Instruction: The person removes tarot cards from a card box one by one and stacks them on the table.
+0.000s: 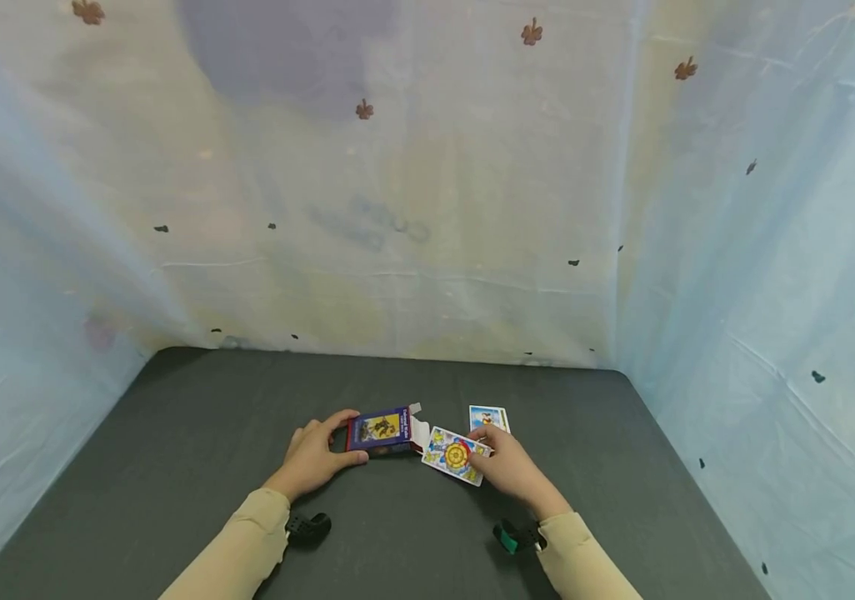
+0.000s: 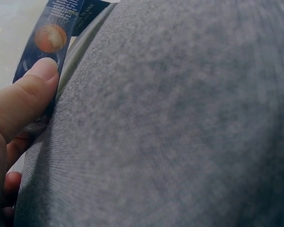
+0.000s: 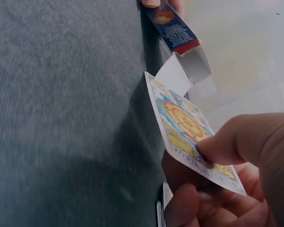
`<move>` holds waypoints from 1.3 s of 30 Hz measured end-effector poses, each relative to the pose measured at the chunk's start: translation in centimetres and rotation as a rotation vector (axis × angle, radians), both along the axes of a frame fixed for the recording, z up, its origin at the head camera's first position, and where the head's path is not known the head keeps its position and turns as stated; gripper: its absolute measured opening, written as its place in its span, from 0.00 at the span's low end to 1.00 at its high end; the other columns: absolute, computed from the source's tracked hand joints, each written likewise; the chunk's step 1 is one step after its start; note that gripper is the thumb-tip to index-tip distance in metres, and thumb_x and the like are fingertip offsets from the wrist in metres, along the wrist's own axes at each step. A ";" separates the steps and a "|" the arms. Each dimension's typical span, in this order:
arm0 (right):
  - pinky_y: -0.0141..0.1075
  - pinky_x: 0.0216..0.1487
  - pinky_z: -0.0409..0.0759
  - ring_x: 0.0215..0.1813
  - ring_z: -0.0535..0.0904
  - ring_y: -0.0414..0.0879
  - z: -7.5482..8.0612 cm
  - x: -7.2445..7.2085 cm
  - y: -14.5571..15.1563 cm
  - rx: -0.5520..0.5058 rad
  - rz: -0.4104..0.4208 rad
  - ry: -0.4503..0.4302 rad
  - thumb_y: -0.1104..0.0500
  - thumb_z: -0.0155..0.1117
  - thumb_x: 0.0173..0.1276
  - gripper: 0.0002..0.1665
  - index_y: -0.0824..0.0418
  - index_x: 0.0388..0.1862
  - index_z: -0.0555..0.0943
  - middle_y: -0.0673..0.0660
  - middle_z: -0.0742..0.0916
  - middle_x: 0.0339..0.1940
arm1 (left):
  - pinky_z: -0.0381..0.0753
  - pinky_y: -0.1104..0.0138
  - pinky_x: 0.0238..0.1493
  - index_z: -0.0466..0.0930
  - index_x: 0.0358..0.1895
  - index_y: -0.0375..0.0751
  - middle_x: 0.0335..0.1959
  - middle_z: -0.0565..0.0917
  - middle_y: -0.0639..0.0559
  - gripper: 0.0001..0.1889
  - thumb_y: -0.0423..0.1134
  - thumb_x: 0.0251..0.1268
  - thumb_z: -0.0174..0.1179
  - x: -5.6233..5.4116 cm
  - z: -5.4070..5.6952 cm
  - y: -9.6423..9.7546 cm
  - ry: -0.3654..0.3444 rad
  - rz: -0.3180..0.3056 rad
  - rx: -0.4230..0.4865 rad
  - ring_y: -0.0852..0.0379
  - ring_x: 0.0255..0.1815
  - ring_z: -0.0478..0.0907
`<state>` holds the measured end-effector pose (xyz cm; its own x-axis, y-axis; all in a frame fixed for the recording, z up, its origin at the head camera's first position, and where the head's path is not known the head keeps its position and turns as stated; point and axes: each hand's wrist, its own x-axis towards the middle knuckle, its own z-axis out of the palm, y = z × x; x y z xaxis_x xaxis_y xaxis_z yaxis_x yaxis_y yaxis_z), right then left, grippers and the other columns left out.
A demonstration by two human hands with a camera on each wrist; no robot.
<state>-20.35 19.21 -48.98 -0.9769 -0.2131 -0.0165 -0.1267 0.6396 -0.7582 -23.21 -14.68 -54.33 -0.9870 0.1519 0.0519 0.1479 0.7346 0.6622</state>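
Observation:
My left hand (image 1: 312, 458) grips a dark blue card box (image 1: 382, 428) by its left end, thumb on the near side and fingers on the far side. The box has a yellow picture on top, and its right end flap (image 3: 174, 75) hangs open. Between thumb and fingers, my right hand (image 1: 510, 468) pinches a tarot card (image 1: 444, 450) with an orange wheel on a colourful face. That card is tilted, its far corner close to the open box end. Another picture card (image 1: 486, 414) lies behind the right hand, partly covered by it.
Everything is on a dark grey cloth-covered table (image 1: 397, 533). Pale plastic sheeting (image 1: 427, 192) with leaf marks hangs behind the table and along both sides. Black straps (image 1: 307, 528) circle the wrists below beige sleeves.

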 end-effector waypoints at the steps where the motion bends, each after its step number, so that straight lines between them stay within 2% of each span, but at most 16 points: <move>1: 0.44 0.42 0.74 0.47 0.76 0.50 0.0 0.0 0.2 -0.010 -0.013 -0.003 0.62 0.62 0.66 0.13 0.59 0.49 0.77 0.54 0.82 0.45 | 0.58 0.57 0.37 0.66 0.68 0.70 0.37 0.70 0.52 0.42 0.70 0.44 0.67 0.0 0.0 0.0 0.004 0.000 0.000 0.50 0.37 0.62; 5: 0.42 0.38 0.75 0.45 0.77 0.49 -0.1 -0.1 1.1 -0.069 -0.078 -0.014 0.64 0.63 0.64 0.14 0.61 0.48 0.75 0.56 0.82 0.45 | 0.59 0.57 0.37 0.66 0.68 0.70 0.38 0.71 0.53 0.43 0.71 0.43 0.67 0.0 0.1 0.0 0.007 0.002 -0.005 0.50 0.37 0.62; 9: 0.38 0.31 0.76 0.36 0.78 0.46 0.0 -0.3 1.8 -0.152 -0.138 -0.012 0.66 0.62 0.65 0.15 0.63 0.51 0.73 0.57 0.83 0.39 | 0.59 0.57 0.37 0.66 0.68 0.71 0.37 0.71 0.52 0.43 0.70 0.43 0.67 0.0 0.4 0.2 -0.001 0.002 -0.007 0.50 0.38 0.62; 12: 0.37 0.29 0.76 0.32 0.77 0.46 0.1 -0.4 2.1 -0.189 -0.177 0.007 0.66 0.61 0.67 0.18 0.63 0.54 0.72 0.57 0.82 0.37 | 0.59 0.57 0.36 0.65 0.68 0.71 0.38 0.71 0.52 0.42 0.69 0.44 0.68 0.0 0.5 0.3 -0.005 0.004 -0.006 0.49 0.39 0.62; 18: 0.37 0.28 0.75 0.28 0.75 0.46 -0.2 -0.7 2.2 -0.229 -0.252 0.055 0.65 0.61 0.68 0.21 0.64 0.59 0.71 0.60 0.83 0.40 | 0.60 0.57 0.37 0.65 0.68 0.72 0.40 0.71 0.51 0.42 0.69 0.45 0.68 0.1 0.6 0.2 0.002 0.007 -0.013 0.49 0.40 0.63; 24: 0.35 0.29 0.76 0.31 0.77 0.47 -0.5 -0.8 2.5 -0.272 -0.342 0.059 0.66 0.60 0.68 0.21 0.63 0.59 0.71 0.61 0.82 0.39 | 0.61 0.57 0.37 0.65 0.69 0.71 0.41 0.72 0.51 0.43 0.72 0.43 0.66 0.1 0.4 0.1 0.013 0.001 -0.018 0.50 0.40 0.63; 29: 0.37 0.31 0.78 0.34 0.79 0.48 -0.6 -0.7 2.6 -0.316 -0.380 0.052 0.67 0.58 0.67 0.22 0.65 0.59 0.68 0.63 0.81 0.40 | 0.61 0.58 0.37 0.65 0.69 0.72 0.40 0.72 0.51 0.44 0.74 0.42 0.65 -0.1 -0.1 0.1 0.016 0.004 -0.022 0.50 0.40 0.63; 34: 0.35 0.30 0.77 0.36 0.78 0.48 -0.8 -0.6 2.7 -0.295 -0.409 0.043 0.66 0.57 0.66 0.26 0.63 0.62 0.66 0.62 0.80 0.41 | 0.60 0.58 0.36 0.64 0.69 0.72 0.39 0.72 0.52 0.44 0.73 0.42 0.65 0.0 -0.1 0.2 0.017 0.007 -0.023 0.50 0.39 0.63; 39: 0.33 0.28 0.75 0.36 0.79 0.49 -1.5 -0.7 2.8 -0.287 -0.428 0.038 0.67 0.57 0.66 0.25 0.63 0.61 0.66 0.62 0.81 0.41 | 0.60 0.58 0.36 0.65 0.69 0.70 0.40 0.73 0.52 0.45 0.74 0.42 0.65 0.1 -0.3 0.3 0.034 0.010 -0.022 0.51 0.38 0.63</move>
<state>-21.10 22.05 -50.52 -0.9763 0.2153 0.0212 0.0699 0.4069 -0.9108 -23.15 -14.42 -54.59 -0.9862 0.1439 0.0823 0.1630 0.7507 0.6402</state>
